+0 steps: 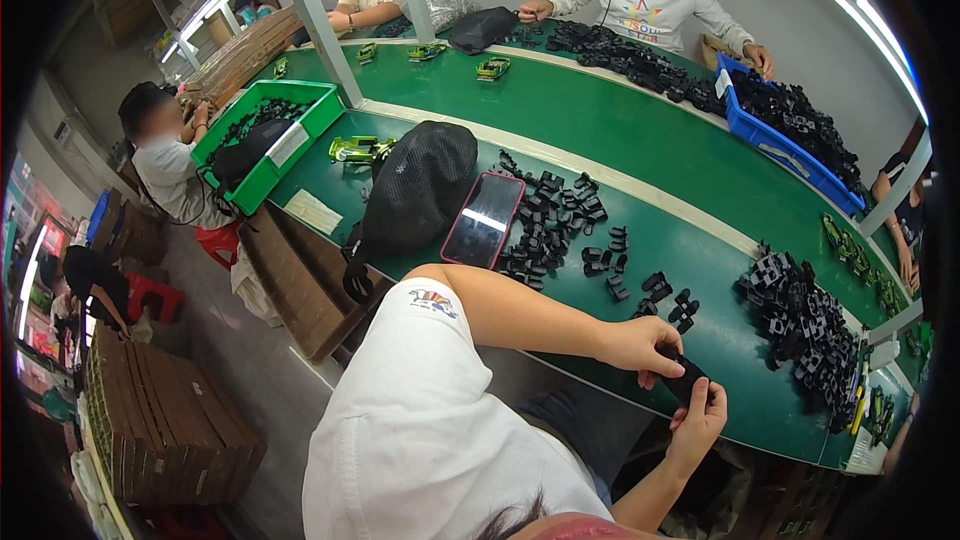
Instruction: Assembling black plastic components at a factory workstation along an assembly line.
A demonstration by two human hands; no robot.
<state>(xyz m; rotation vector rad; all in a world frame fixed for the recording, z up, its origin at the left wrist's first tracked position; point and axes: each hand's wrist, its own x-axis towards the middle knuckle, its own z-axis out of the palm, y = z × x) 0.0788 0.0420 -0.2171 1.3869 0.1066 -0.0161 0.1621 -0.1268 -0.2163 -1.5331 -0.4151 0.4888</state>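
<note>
Between my two hands, above the near edge of the green table [560, 340], is a small black plastic part [686, 381]. My left hand [648, 348] pinches its upper end, and my right hand [699, 422] grips the lower end with bent fingers. The fingers cover much of it, so its full shape is hidden. Just beyond my left hand lie a few loose black plastic pieces [655, 287]. A large heap of similar black pieces [800, 325] sits to the right, and a smaller pile [545, 220] lies farther left.
A phone with a red case [484, 220] lies beside a black mesh bag [420, 185]. A green crate [330, 105] stands at the left, a blue crate [790, 145] at the far right. Green toy-like car bodies [492, 68] sit on the belt [600, 120]. Other people work around the table.
</note>
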